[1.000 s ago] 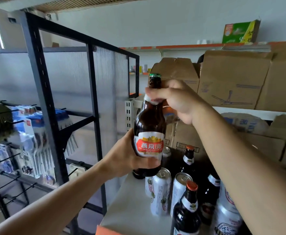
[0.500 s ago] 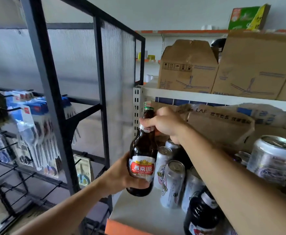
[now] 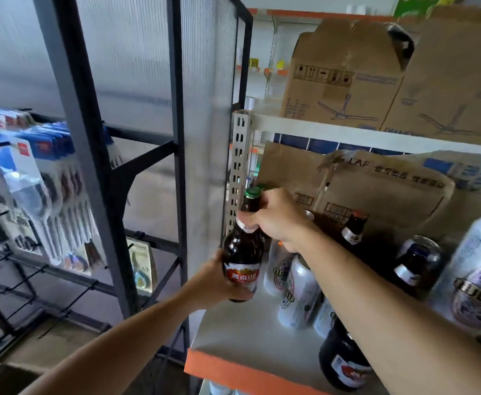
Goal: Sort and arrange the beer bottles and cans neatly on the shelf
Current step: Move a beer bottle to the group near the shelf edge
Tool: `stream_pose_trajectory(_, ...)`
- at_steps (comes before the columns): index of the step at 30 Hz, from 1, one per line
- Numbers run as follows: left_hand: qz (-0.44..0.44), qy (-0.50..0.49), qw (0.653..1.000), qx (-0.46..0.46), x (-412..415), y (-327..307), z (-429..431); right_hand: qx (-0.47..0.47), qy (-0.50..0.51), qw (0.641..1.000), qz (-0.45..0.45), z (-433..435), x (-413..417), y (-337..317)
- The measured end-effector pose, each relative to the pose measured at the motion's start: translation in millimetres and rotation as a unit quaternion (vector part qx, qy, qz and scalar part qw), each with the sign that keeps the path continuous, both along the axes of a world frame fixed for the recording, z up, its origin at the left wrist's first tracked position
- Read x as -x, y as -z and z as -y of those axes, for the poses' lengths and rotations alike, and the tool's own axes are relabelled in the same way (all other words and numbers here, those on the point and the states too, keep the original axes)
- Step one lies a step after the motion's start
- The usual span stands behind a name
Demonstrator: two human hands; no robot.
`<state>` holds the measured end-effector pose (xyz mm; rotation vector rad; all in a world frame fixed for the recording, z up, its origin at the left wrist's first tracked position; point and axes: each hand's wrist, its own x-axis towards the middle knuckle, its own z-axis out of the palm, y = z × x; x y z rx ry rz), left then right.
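White shelf (image 3: 242, 337) with an orange front lip, boxes (image 3: 376, 195) stacked behind it and a slotted post (image 3: 238, 166) at its left rear corner: that is where I am working. I have the bottle (image 3: 242, 260) upright at the shelf's left side, just beside the post. My left hand (image 3: 213, 283) is wrapped round its lower body at the red label, and my right hand (image 3: 276, 218) is curled round the neck under the green cap. My left fingers hide the base, so I cannot tell whether it is on the shelf or just above it. The main danger, I think, is that left edge. The bottle stands so close to it that if I let go with the base partly over the side, it could tip off and fall to the floor. The post is a second worry, since a nudge leftward could knock the glass against the metal. My right forearm crosses just over the cans (image 3: 299, 289), which stand close to the bottle's right. Dropping my elbow or pulling back carelessly could topple them, and they would roll. A dark front bottle (image 3: 344, 363) sits under that arm near the lip, and a sweep of the wrist could push it over. I would set the base fully down before loosening either grip.
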<state>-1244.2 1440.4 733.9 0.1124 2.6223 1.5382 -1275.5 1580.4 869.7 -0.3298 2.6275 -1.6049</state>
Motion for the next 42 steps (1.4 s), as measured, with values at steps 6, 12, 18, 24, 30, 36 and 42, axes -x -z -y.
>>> stream_pose_trajectory(6, 0.011, -0.013, 0.999, 0.051, 19, 9, -1, -0.031, 0.009, 0.999, -0.009, 6, 6, 17)
stream_pose_trajectory(12, 0.032, -0.006, 0.998, 0.054, 34, 28, -4, -0.071, 0.046, 0.996, -0.008, 3, 16, 30)
stream_pose_trajectory(18, 0.042, -0.025, 0.998, 0.044, 47, 42, -8, -0.11, 0.078, 0.991, -0.002, -4, 25, 41)
stream_pose_trajectory(24, 0.037, -0.014, 0.999, 0.018, 56, 50, -6, -0.122, 0.087, 0.989, -0.006, -3, 32, 43)
stream_pose_trajectory(30, 0.019, 0.035, 0.999, 0.003, 70, 52, -5, -0.127, 0.1, 0.987, -0.014, -4, 41, 47)
stream_pose_trajectory(36, 0.052, 0.068, 0.995, -0.041, 84, 53, -7, -0.141, 0.096, 0.985, -0.026, -8, 52, 49)
stream_pose_trajectory(42, 0.048, 0.083, 0.99, -0.099, 87, 51, -6, -0.149, 0.084, 0.985, -0.026, -9, 57, 52)
